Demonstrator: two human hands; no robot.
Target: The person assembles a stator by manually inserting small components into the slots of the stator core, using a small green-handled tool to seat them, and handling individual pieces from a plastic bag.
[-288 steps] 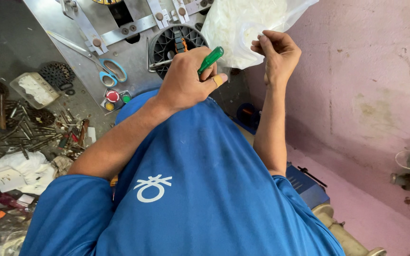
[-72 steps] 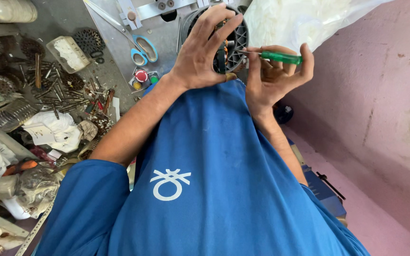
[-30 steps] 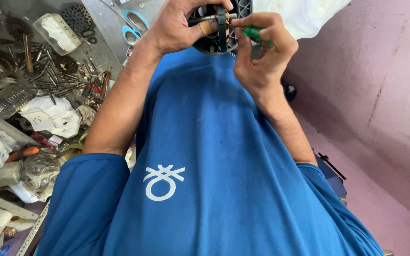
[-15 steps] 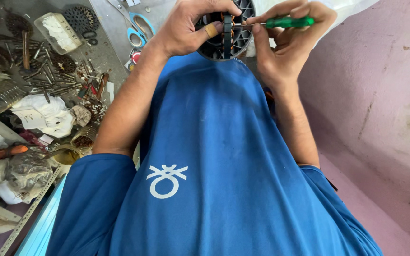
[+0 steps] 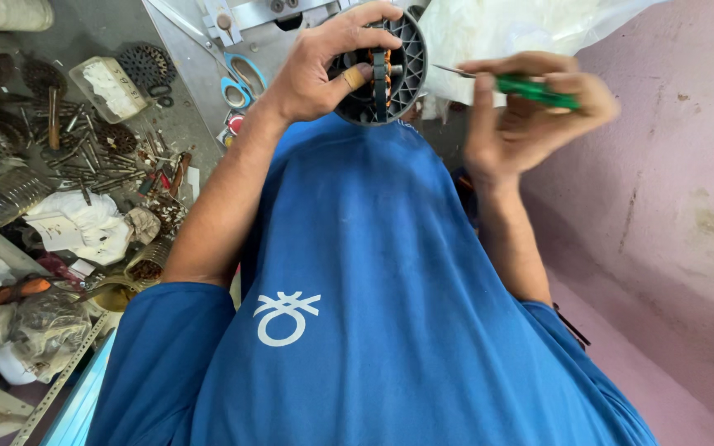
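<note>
My left hand (image 5: 324, 66) grips a round black motor housing (image 5: 390, 70) with ribbed spokes and copper windings inside, held upright above my blue shirt. My right hand (image 5: 522, 111) is to the right of it, apart from the housing, and holds a green-handled screwdriver (image 5: 535, 89) whose metal tip points left toward the housing. The right hand is blurred.
A cluttered metal bench at the left carries scissors with blue handles (image 5: 241, 78), gears (image 5: 146, 62), loose bolts and rods (image 5: 84, 157), crumpled rags (image 5: 76, 227) and a small tray (image 5: 113, 87). A white plastic bag (image 5: 522, 29) lies behind the housing. A pink wall (image 5: 679, 165) stands at the right.
My right hand with the screwdriver has drawn back to the right, away from the housing, after working its tip at the housing. My left hand keeps holding the housing.
</note>
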